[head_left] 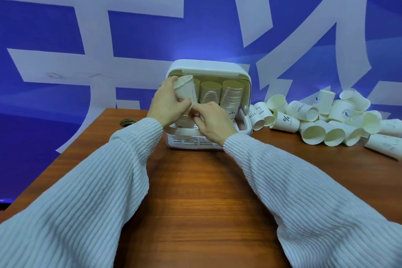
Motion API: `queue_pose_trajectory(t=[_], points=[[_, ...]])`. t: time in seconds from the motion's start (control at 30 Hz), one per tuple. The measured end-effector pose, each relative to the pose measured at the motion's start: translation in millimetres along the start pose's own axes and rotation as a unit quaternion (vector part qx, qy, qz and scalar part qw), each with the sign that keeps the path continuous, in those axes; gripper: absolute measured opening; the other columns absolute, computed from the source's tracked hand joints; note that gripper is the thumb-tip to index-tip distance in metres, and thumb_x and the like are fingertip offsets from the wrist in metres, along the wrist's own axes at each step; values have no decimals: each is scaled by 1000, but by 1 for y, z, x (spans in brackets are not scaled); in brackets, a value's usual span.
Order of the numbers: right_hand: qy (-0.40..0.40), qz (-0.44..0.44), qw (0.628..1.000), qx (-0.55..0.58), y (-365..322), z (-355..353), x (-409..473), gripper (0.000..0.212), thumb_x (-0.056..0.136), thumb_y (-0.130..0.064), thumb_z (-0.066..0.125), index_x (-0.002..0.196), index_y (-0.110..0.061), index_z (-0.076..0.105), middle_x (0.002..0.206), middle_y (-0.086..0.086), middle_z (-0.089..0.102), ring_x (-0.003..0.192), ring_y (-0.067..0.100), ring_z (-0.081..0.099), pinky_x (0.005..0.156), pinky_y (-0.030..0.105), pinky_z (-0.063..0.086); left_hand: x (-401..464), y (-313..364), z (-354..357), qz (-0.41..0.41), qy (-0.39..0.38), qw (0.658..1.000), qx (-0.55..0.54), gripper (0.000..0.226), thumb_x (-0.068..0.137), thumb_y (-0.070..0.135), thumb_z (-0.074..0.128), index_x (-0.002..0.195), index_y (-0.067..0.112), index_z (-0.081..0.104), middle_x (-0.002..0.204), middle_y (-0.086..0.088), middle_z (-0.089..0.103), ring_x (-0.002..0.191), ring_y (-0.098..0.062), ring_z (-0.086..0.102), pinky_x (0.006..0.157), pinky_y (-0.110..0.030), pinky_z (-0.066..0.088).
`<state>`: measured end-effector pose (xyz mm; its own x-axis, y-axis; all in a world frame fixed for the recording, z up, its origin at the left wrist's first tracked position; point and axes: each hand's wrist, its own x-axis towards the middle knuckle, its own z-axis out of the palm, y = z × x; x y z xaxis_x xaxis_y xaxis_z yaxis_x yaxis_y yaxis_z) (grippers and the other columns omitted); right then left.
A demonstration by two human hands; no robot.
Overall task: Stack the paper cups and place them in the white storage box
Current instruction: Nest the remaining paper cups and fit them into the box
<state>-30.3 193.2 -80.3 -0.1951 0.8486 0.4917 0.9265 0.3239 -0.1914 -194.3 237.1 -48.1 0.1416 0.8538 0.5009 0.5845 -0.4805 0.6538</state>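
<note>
The white storage box stands open toward me at the table's far middle. Inside it stand two tall stacks of paper cups, with a third partly hidden behind my hands. My left hand grips a paper cup at the box's left side, on top of a stack whose lower part shows under my fingers. My right hand is at the box's front, fingers pinching near the base of that same cup; whether it grips the cup is unclear. A heap of loose paper cups lies on the table to the right.
The wooden table ends at a left edge running diagonally. A round cable hole sits near its far left corner. A blue wall with large white shapes stands right behind the box.
</note>
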Motion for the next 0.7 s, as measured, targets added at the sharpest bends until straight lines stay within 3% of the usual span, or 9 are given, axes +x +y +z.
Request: queue_pose_trajectory(t=[0.13, 0.2, 0.3, 0.47, 0.63, 0.7], points=[[62, -4, 997, 42, 4, 10, 0, 10, 97, -24, 62, 102, -22, 70, 106, -3, 59, 93, 22, 60, 78, 38, 49, 2, -6, -4, -12, -10, 1000, -14, 76, 86, 30, 71, 153, 21, 38, 146, -7, 50, 130, -25, 50, 102, -38, 42], [65, 14, 995, 73, 4, 9, 4, 9, 97, -27, 64, 102, -23, 70, 107, -5, 58, 93, 19, 62, 79, 38, 51, 1, -8, -6, 5, -39, 999, 23, 81, 80, 40, 69, 154, 23, 39, 144, -8, 50, 128, -26, 52, 101, -39, 45], [54, 23, 996, 72, 2, 7, 10, 9, 96, -27, 62, 101, -21, 67, 102, -7, 59, 95, 17, 61, 83, 39, 50, -1, -8, -8, 39, -115, 985, 120, 88, 75, 62, 52, 154, 23, 42, 144, -7, 48, 131, -29, 50, 103, -47, 48], [88, 38, 990, 108, 1, 8, 5, 6, 90, -17, 57, 93, -22, 57, 92, -7, 57, 85, 16, 57, 79, 43, 51, -11, -19, 4, 49, -192, 949, 244, 81, 87, 68, 24, 152, 24, 44, 168, 2, 27, 145, -34, 33, 112, -54, 36], [253, 71, 953, 152, 17, -20, -12, 7, 93, -18, 59, 99, -22, 58, 88, -9, 60, 78, 9, 56, 69, 26, 45, -4, -15, 9, 60, -200, 927, 310, 79, 96, 78, 23, 154, 28, 42, 168, 0, 26, 152, -29, 20, 117, -55, 25], [340, 145, 913, 174, 40, -39, -21, 7, 94, -21, 59, 99, -23, 55, 83, -9, 59, 76, 8, 56, 67, 20, 43, -11, -13, 12, 87, -117, 953, 265, 79, 94, 77, 29, 151, 25, 46, 160, -7, 37, 149, -29, 23, 115, -54, 28]])
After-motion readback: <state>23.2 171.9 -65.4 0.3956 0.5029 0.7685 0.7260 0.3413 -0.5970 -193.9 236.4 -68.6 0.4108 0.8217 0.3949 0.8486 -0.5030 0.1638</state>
